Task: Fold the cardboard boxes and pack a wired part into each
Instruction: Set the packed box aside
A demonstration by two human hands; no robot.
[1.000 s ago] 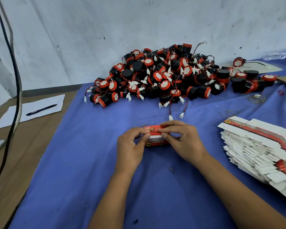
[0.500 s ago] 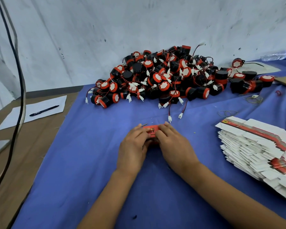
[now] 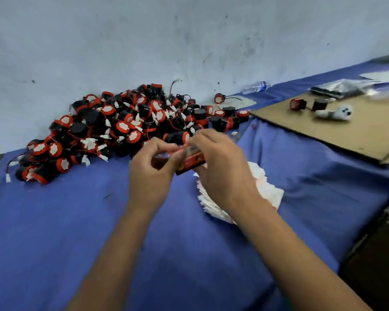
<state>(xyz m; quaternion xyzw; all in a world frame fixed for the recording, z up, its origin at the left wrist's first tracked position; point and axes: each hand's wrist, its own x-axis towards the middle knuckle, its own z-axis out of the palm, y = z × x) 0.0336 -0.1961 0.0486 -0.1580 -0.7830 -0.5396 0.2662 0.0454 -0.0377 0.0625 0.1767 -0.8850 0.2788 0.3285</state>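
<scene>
A small red box (image 3: 190, 159) is held above the blue cloth, long axis running left to right, pinched between both hands: left hand (image 3: 149, 173) grips its left end, right hand (image 3: 222, 169) its right; wired parts (image 3: 126, 126) lie just beyond

A single wide-angle head view looks forward and down from above the worktop (image 3: 54, 221), close over the person's two forearms. It faces the pale wall (image 3: 189, 41) at the worktop's far edge and is angled toward the cardboard sheet (image 3: 346, 131) lying near that wall. The picture is motion-blurred.
</scene>
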